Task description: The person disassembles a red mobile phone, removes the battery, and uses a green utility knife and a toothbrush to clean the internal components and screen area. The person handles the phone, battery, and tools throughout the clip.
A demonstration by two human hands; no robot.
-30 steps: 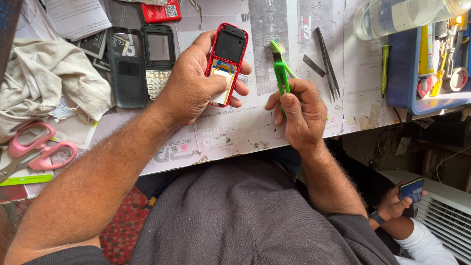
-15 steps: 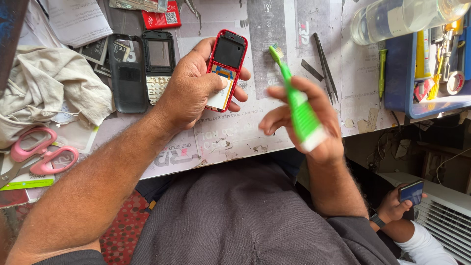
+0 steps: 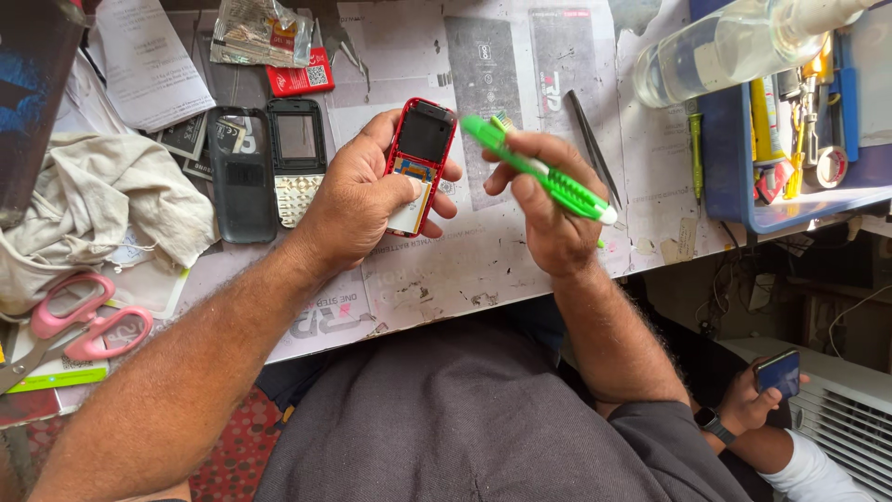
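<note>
Far left: pink scissors (image 3: 79, 321) on the worktop (image 3: 483, 270) at its near edge, crumpled cloth (image 3: 98, 218) beyond them. Right of the cloth, a black cover (image 3: 239, 177) and a keypad front (image 3: 297, 158) lie flat side by side, already off a phone.

Left hand (image 3: 358, 209): grip clamped round the red phone (image 3: 420, 163), held just over mid-worktop, screen end far. The phone has no keypad; a pale board and small orange-blue part show where the keys would sit.

Right hand (image 3: 548, 209): grip clamped on a green tool (image 3: 539, 172), lying slantwise, narrow end touching or just short of the phone's far right corner. Can't tell which.

Progress, as I read it: strip-down well along. Shell pieces are off and the inside is exposed; work on the board itself looks left to do. Nothing shows reassembly started.

Further right: dark tweezers (image 3: 587, 144) flat on the worktop, then a small green screwdriver (image 3: 695, 153), then a blue tray (image 3: 790, 200) of tools with a clear bottle (image 3: 734, 46) lying over its far edge.

Near right, below worktop level: another person's hand (image 3: 757, 400) holding a dark phone (image 3: 779, 372).

Unclear: tool's working tip hidden by its own body and the fingers. Board detail too small to make out. Tray, bottle and scissors cut off by the frame. Far-side packets hard to identify.
</note>
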